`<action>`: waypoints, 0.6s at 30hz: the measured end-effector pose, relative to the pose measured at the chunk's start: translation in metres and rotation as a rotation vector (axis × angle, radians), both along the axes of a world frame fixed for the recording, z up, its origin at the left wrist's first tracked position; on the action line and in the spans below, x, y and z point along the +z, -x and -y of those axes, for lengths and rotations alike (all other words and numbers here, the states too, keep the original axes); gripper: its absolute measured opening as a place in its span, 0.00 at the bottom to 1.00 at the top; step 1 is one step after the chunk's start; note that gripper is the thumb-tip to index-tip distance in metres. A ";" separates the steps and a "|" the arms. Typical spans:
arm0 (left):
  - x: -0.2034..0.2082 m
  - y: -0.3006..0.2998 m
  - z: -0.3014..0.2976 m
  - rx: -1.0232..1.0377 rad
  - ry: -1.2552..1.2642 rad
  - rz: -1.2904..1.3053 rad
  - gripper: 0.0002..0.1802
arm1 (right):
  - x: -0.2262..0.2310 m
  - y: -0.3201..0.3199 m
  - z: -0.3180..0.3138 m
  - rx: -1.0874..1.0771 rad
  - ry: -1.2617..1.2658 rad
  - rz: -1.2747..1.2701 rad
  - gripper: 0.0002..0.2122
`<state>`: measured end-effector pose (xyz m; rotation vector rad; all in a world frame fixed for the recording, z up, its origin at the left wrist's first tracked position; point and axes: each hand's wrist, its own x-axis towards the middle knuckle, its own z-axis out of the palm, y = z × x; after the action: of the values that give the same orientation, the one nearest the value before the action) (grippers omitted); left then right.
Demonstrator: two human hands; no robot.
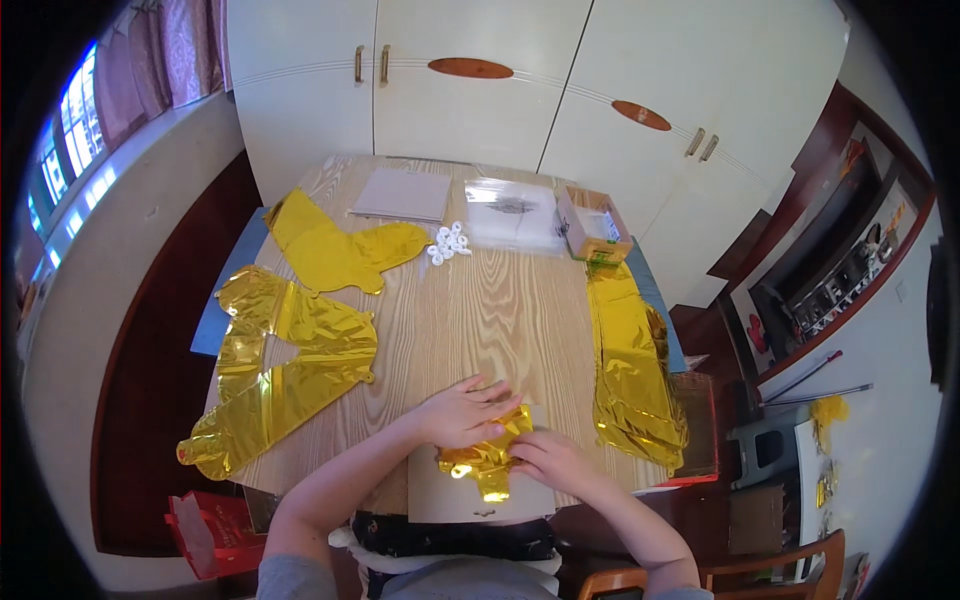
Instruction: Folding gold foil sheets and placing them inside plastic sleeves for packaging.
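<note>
A small folded gold foil balloon (492, 462) lies on a pale card (428, 492) at the table's near edge. My left hand (462, 413) rests on the foil's far side, its fingers stretched out and flat. At the right edge of the foil, my right hand (548, 460) has its fingers closed on it. To the left, a flat letter-shaped gold foil balloon (245, 400) is spread out, and another gold foil balloon (330, 245) lies beyond it. A stack of flat gold foil balloons (635, 370) lies along the right edge.
Small white rings (448, 244) are heaped near the table's far side. Behind them lie pale cards (402, 193) and clear plastic sleeves (512, 212). An open cardboard box (595, 225) stands at the far right. White cabinets (470, 110) rise behind the wooden table (490, 320).
</note>
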<state>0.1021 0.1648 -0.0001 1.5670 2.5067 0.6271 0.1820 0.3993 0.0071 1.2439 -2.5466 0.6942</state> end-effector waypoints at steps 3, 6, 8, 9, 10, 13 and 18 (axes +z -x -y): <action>0.003 -0.001 -0.001 0.001 0.013 -0.004 0.36 | 0.006 -0.001 -0.006 0.051 -0.094 -0.162 0.11; 0.004 -0.001 -0.002 0.002 0.012 0.001 0.36 | 0.013 0.001 -0.002 0.112 -0.166 -0.329 0.09; 0.005 -0.001 -0.001 0.002 0.011 0.000 0.36 | 0.018 0.005 0.002 0.152 -0.168 -0.425 0.09; 0.005 -0.001 -0.001 0.000 0.015 -0.003 0.36 | 0.020 0.007 0.003 0.172 -0.169 -0.473 0.08; 0.006 -0.001 -0.001 -0.004 0.017 -0.007 0.36 | 0.021 0.009 0.003 0.184 -0.150 -0.501 0.09; 0.001 0.000 -0.002 0.000 -0.020 -0.014 0.36 | 0.021 0.016 0.002 0.212 -0.114 -0.547 0.10; 0.001 0.000 -0.001 0.000 -0.026 -0.007 0.36 | 0.025 0.015 0.005 0.139 -0.144 -0.407 0.12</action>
<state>0.1020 0.1661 0.0011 1.5802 2.5141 0.6575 0.1672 0.3945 0.0322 1.4479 -2.2205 0.2488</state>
